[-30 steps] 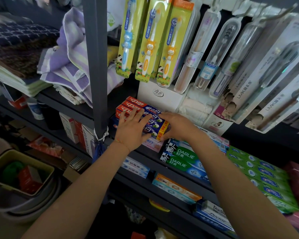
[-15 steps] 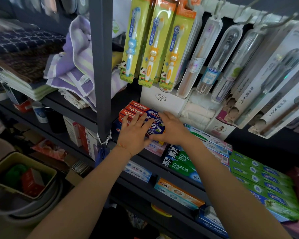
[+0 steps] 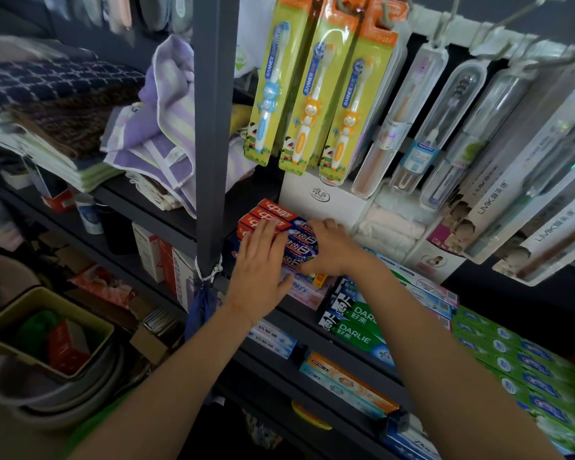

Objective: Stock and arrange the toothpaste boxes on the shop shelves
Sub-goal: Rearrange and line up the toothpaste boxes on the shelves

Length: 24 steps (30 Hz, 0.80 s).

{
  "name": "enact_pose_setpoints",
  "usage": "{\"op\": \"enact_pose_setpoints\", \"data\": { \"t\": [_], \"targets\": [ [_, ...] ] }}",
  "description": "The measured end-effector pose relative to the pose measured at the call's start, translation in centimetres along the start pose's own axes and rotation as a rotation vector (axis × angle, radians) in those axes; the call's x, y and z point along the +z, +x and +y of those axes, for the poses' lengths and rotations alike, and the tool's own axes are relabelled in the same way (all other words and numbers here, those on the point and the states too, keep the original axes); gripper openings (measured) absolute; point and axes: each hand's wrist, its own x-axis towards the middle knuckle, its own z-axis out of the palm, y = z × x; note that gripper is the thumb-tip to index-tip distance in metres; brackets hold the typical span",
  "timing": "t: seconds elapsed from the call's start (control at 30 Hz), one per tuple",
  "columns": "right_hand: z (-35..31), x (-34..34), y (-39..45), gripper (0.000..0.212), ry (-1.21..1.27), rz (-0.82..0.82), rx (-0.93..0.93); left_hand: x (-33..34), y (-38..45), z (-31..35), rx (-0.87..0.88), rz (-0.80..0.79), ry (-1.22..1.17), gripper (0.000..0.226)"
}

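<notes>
Tan bin [image 3: 0, 333]: low at far left, nested in grey basins, holding something green and a red box.
Folded towels [image 3: 57, 104]: stacked on the upper left shelf; dark patterned ones over pale green ones.
Purple striped towel [image 3: 166, 127]: draped loosely off the stack, hanging against the upright post.
Upright post [image 3: 214, 127]: dark grey, standing between the two shelf bays, with white cord knotted round its foot.
Left hand [image 3: 259, 277]: laid flat, palm down, fingers straight and slightly spread, resting on top of the red and blue boxes near their red ends; gripping nothing.
Red and blue toothpaste boxes [image 3: 279, 224]: several lying side by side in a stack on the middle shelf, just right of the post, atop other boxes, one of them pink.
Right hand [image 3: 329, 250]: set at the right end of the same stack, fingers curved over the box ends and thumb low at the front edge, holding them.
Children's toothbrushes [image 3: 312, 94]: three yellow-green packs hanging above the stack, one blue brush and two orange.
White carton [image 3: 326, 200]: directly behind the stack.
Clear-cased toothbrushes [image 3: 445, 127]: hanging in a row further right.
Darlie boxes [image 3: 356, 323]: green and white, just right of the right wrist, at the shelf front.
Green toothpaste boxes [image 3: 525, 373]: lined up in a row at far right.
</notes>
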Motion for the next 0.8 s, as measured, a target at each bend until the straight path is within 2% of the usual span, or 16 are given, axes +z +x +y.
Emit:
{"op": "enact_pose_setpoints", "data": {
  "t": [0.07, 0.2, 0.27, 0.6, 0.73, 0.8],
  "targets": [
    [0.3, 0.0, 0.2, 0.104, -0.006, -0.003, -0.005, 0.3, -1.8, -0.1, -0.038, 0.056, -0.028, 0.062],
    [0.5, 0.0, 0.3, 0.104, -0.005, 0.005, -0.02, 1.9, -3.2, 0.1, -0.107, -0.08, -0.033, 0.069],
    [0.5, -0.1, 0.2, 0.103, 0.001, 0.008, -0.024, 2.2, -2.8, 0.7, -0.141, -0.097, -0.046, 0.07],
    [0.9, -0.1, 0.0, 0.103, 0.03, 0.034, -0.043, 2.8, -2.5, 1.8, -0.184, -0.004, -0.094, 0.062],
    [1.2, -0.4, -0.8, 0.11, 0.035, 0.027, -0.049, 2.7, -2.4, 2.0, -0.196, -0.007, -0.047, 0.071],
    [1.6, -1.1, -1.7, 0.108, 0.143, 0.03, -0.031, 2.3, -2.3, 2.1, -0.172, 0.02, -0.022, 0.076]
  ]
}}
